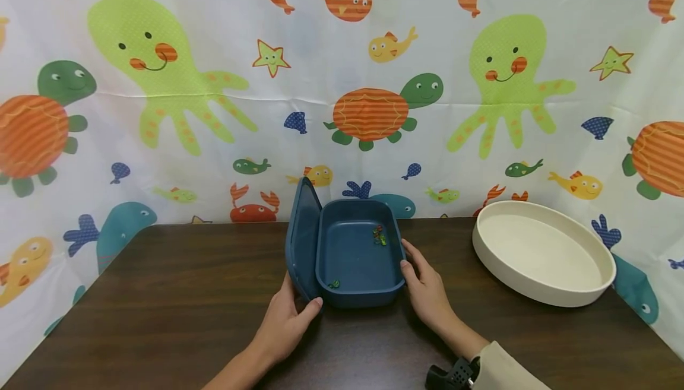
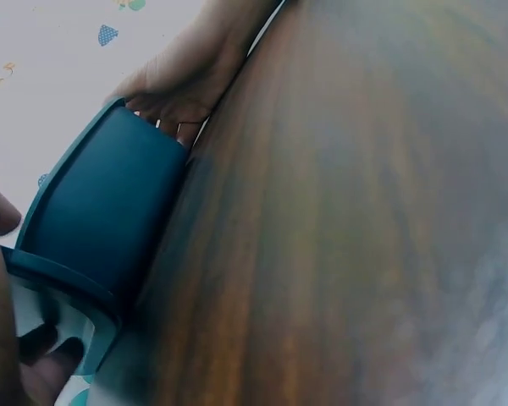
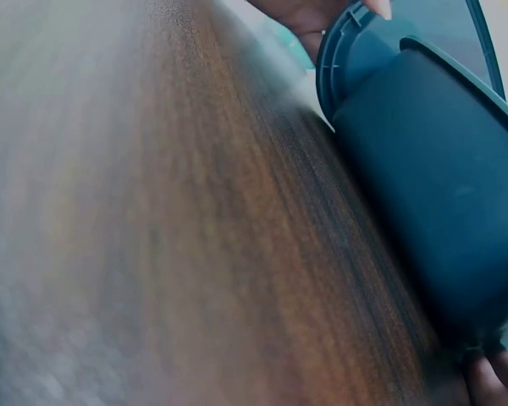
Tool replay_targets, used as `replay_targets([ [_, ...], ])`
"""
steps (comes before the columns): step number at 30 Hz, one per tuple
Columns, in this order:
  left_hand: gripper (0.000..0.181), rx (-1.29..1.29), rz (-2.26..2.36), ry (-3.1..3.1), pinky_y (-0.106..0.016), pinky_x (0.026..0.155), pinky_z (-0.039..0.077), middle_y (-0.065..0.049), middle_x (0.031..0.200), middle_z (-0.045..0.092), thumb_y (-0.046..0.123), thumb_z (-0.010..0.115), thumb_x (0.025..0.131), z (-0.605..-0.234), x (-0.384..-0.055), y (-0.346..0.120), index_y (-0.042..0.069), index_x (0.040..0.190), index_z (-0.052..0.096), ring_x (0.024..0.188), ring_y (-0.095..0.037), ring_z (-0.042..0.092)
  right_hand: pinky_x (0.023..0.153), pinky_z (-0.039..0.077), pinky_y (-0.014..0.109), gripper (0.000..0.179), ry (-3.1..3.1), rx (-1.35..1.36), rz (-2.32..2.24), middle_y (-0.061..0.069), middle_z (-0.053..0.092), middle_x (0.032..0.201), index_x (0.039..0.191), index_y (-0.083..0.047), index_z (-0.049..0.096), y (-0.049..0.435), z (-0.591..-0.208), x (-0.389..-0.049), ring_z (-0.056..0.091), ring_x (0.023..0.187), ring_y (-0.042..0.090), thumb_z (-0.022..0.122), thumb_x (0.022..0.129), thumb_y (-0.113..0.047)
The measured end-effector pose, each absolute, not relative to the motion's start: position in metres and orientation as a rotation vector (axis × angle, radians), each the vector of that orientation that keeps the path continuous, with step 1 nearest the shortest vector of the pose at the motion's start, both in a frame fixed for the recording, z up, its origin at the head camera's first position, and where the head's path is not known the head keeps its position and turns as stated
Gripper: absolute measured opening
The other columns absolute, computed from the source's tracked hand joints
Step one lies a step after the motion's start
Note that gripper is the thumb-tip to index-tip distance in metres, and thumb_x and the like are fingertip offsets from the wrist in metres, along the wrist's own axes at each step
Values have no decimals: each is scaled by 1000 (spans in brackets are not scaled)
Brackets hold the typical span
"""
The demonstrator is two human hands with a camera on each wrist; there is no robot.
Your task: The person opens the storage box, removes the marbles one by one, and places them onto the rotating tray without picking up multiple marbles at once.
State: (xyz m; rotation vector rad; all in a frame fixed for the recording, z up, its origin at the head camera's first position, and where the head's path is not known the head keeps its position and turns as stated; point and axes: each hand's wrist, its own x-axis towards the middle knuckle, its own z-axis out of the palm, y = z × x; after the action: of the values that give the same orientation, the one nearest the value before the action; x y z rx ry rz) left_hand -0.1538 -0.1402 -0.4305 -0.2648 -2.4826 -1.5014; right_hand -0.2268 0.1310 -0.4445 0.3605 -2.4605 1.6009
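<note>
A dark blue rectangular container [image 1: 342, 300] sits on the table with its inside facing up. Its matching lid [image 1: 302, 241] stands on edge along the container's left side. Small green and reddish pieces [image 1: 379, 235] lie inside near the right wall, and a green bit [image 1: 334, 284] is in the front left corner. My left hand [image 1: 285, 322] grips the lid by its near end, thumb on the side toward the container. With thumb at the rim and fingers along the outer wall, my right hand [image 1: 427, 295] holds the container's right side.
A round cream tray [image 1: 545, 289] with a low wall stands at the right of the brown wooden table [image 1: 160, 319]. Behind the table hangs a white curtain [image 1: 310, 40] printed with sea animals. A black wrist device [image 1: 454, 373] shows by the right sleeve.
</note>
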Motion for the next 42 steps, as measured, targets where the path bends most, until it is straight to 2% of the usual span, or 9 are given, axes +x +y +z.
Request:
replay_targets([
  [6,94,-333,-1513,-2328,-35,101,53,-15,159,40,15,70,94,-421,-162,-143,24,163,8,135,-32,55,101,50,46,45,-2462,361,1599,9,58,147,153,-25,44,132,-445,-227,61,129,25,48,108,-25],
  [11,92,-312,-1550,-2222,-45,94,56,-11,163,32,15,66,97,-401,-166,-152,35,163,6,136,-38,53,101,51,47,45,-2458,373,1607,10,57,148,153,-24,44,132,-445,-227,61,128,26,47,108,-25],
  [15,88,-272,-1553,-2234,-31,88,59,-15,153,44,18,65,99,-387,-165,-158,40,161,6,128,-31,61,102,50,49,45,-2455,375,1615,12,57,147,153,-22,44,132,-445,-226,61,129,28,47,108,-23],
  [19,77,-203,-1566,-2239,-14,84,55,-16,149,49,21,59,103,-377,-162,-166,33,162,12,118,-10,65,101,51,48,45,-2454,375,1606,12,58,146,153,-21,44,131,-444,-226,62,127,28,48,108,-21],
  [22,68,-157,-1563,-2284,-14,83,54,-18,148,50,23,54,105,-369,-161,-173,25,162,18,116,-12,67,100,51,48,45,-2453,375,1600,12,58,146,153,-20,45,130,-443,-226,62,126,28,48,108,-20],
  [26,68,-67,-1443,-2488,-32,90,57,-23,151,47,28,54,105,-358,-160,-186,19,163,19,122,-34,64,101,50,48,45,-2452,374,1598,12,58,146,152,-20,45,129,-443,-226,61,127,28,48,108,-20],
  [31,80,46,-1223,-2743,-59,104,47,-28,158,36,30,59,102,-354,-163,-201,11,163,12,136,-46,49,103,49,50,45,-2452,374,1608,12,57,147,153,-21,45,130,-444,-227,61,128,29,47,108,-21],
  [35,88,78,-1039,-2865,-64,106,43,-33,158,32,30,64,98,-356,-169,-211,-1,161,11,139,-52,41,104,49,51,45,-2457,368,1620,12,57,147,153,-22,44,130,-444,-226,60,130,29,47,108,-23],
  [42,91,150,-837,-2986,-66,103,44,-42,148,39,34,68,95,-369,-178,-226,-16,153,19,133,-57,44,101,50,48,45,-2452,366,1617,11,59,145,152,-20,45,130,-443,-226,62,126,27,48,108,-23],
])
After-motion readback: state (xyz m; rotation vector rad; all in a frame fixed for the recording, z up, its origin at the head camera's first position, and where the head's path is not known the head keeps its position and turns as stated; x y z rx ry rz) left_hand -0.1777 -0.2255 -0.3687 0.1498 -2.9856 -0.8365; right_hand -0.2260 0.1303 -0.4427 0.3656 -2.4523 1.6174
